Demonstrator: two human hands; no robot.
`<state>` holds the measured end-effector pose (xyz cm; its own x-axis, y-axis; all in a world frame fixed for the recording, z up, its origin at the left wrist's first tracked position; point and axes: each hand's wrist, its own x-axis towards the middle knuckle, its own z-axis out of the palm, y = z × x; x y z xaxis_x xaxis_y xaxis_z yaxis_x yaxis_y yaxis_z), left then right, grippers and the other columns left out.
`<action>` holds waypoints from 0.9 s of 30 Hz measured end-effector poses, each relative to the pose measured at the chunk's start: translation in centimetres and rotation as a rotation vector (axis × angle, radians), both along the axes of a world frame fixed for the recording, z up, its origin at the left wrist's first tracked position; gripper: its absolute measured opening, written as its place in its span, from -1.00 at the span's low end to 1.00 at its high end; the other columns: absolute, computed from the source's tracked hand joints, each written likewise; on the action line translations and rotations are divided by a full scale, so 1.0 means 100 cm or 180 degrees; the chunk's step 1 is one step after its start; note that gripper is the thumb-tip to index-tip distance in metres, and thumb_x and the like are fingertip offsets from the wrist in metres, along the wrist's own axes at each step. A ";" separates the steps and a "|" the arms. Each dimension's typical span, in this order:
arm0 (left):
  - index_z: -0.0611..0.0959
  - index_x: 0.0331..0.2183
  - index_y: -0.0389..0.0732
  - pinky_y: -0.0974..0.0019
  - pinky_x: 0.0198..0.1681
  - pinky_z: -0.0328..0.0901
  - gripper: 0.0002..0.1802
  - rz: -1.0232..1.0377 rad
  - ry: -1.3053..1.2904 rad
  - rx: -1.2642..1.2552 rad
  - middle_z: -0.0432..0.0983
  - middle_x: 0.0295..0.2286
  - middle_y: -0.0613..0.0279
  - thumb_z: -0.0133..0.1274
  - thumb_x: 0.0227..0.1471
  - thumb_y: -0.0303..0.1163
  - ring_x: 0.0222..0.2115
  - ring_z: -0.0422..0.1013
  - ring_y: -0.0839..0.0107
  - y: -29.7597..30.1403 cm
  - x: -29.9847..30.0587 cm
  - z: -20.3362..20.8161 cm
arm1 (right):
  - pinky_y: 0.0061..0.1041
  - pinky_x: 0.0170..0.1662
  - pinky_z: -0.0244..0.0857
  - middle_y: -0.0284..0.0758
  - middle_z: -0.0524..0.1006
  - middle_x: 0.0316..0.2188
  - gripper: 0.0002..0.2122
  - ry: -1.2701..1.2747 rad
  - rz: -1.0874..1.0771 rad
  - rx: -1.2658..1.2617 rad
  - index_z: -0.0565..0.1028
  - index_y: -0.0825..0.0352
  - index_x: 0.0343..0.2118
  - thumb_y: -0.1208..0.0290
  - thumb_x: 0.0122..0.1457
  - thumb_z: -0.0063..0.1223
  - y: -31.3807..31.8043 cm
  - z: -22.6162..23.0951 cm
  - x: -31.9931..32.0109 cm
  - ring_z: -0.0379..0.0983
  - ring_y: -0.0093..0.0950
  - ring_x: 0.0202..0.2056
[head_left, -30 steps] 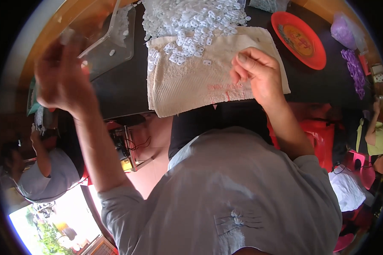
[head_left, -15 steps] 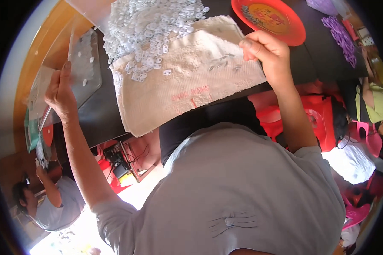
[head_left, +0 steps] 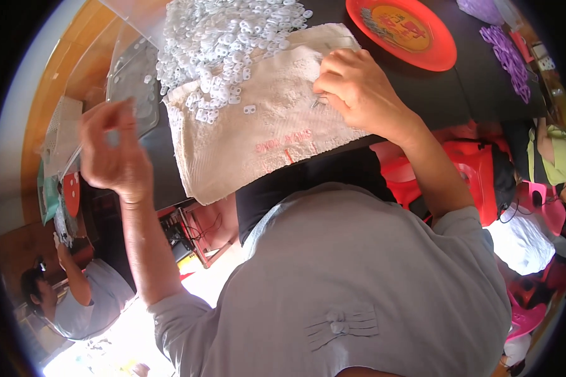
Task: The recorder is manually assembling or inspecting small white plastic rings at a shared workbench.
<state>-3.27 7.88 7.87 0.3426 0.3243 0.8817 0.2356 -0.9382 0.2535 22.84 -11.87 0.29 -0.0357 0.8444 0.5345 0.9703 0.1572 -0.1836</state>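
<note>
My right hand (head_left: 361, 91) is over a beige towel (head_left: 233, 151), fingers curled and pressed together on the cloth. By its fingertips lie a few small thin metal pins (head_left: 319, 100); the hand covers the rest, and what is in the pinch is hidden. At the towel's upper left is a heap of small white plastic pieces with holes (head_left: 223, 44), and one white piece (head_left: 249, 109) lies apart from it. My left hand (head_left: 116, 147) is raised left of the towel, smeared by motion, so its fingers are unclear.
Beyond the towel sits a red oval plate (head_left: 443, 53) with more metal pins on it. A clear plastic tray (head_left: 146, 116) with some white pieces lies left of the heap. Purple cord (head_left: 506, 60) is at the far right. Another person (head_left: 85, 292) works at lower left.
My right hand has moved left from the towel's right edge onto the metal pins. My left hand has swung right and nearer, away from the clear tray.
</note>
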 end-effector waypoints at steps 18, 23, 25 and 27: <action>0.52 -0.49 -0.22 0.14 -0.37 0.34 -0.87 -0.0774 0.2081 -0.1013 0.42 -0.48 0.17 0.17 -0.18 -0.52 -0.38 0.43 0.14 -0.037 0.045 -0.061 | -0.63 -0.28 0.26 -0.45 0.45 -0.45 -0.94 0.2620 0.0537 -0.0263 0.45 0.39 -0.38 0.63 0.07 0.06 0.023 0.011 -0.023 0.38 -0.67 -0.36; 0.54 -0.47 -0.25 0.18 -0.38 0.33 -0.89 -0.0701 0.1592 -0.1741 0.44 -0.47 0.13 0.15 -0.15 -0.54 -0.41 0.44 0.13 -0.041 0.037 -0.060 | -0.68 -0.29 0.26 -0.50 0.45 -0.44 -0.97 0.3408 0.0839 -0.0388 0.47 0.39 -0.40 0.63 0.10 0.07 0.043 0.013 -0.040 0.36 -0.72 -0.37; 0.55 -0.47 -0.26 0.21 -0.38 0.33 -0.90 -0.0745 0.1465 -0.2151 0.46 -0.46 0.11 0.15 -0.14 -0.54 -0.43 0.44 0.13 -0.042 0.032 -0.059 | -0.69 -0.28 0.26 -0.49 0.45 -0.44 -0.95 0.3600 0.0937 -0.0615 0.47 0.39 -0.40 0.65 0.08 0.07 0.047 0.016 -0.043 0.36 -0.71 -0.37; 0.58 -0.43 -0.29 0.30 -0.41 0.32 -0.90 -0.0596 0.1639 -0.1362 0.48 -0.49 0.16 0.16 -0.09 -0.53 -0.49 0.45 0.27 -0.042 0.025 -0.060 | -0.69 -0.27 0.27 -0.49 0.45 -0.44 -0.95 0.3510 0.0939 -0.0688 0.47 0.40 -0.39 0.66 0.08 0.06 0.050 0.015 -0.049 0.36 -0.70 -0.37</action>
<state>-0.77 3.65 1.88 0.7670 0.5019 0.3997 0.2691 -0.8172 0.5097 17.90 -6.84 1.80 0.1487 0.9583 0.2440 0.1982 0.2129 -0.9568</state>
